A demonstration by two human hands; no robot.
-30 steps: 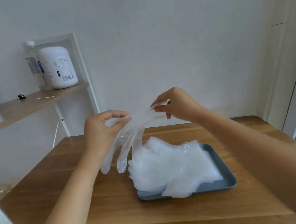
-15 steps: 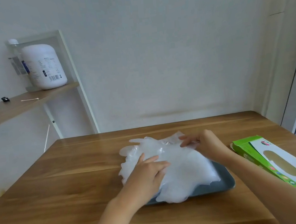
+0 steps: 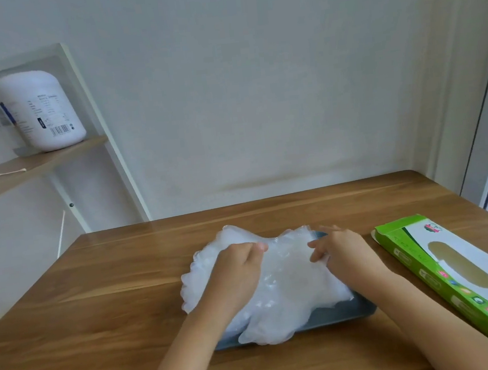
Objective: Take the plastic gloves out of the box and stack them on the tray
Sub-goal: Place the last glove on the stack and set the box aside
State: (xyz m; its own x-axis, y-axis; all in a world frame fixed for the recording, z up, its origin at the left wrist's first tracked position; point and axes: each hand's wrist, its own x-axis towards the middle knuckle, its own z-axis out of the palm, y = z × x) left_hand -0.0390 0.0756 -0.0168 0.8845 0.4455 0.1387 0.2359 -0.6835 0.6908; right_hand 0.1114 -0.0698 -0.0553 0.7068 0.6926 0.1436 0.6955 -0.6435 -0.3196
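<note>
A heap of clear plastic gloves (image 3: 288, 288) lies on a grey-blue tray (image 3: 338, 314) in the middle of the wooden table, and the heap spills over the tray's left and front edges. My left hand (image 3: 239, 271) presses flat on the left side of the heap. On the heap's right side rests my right hand (image 3: 340, 250), fingers spread and pointing left. The green and white glove box (image 3: 451, 272) lies flat on the table to the right of the tray, its near end cut off by the frame.
The wooden table (image 3: 100, 318) stands against a white wall. At the left a wall shelf (image 3: 26, 170) carries a large white jar (image 3: 42, 111), a cotton swab and a small black item. A door frame stands at the far right.
A second ago both hands held one glove stretched in the air above the tray. They lowered it onto the heap and now press on the heap. The view shifted right, bringing the box in.
</note>
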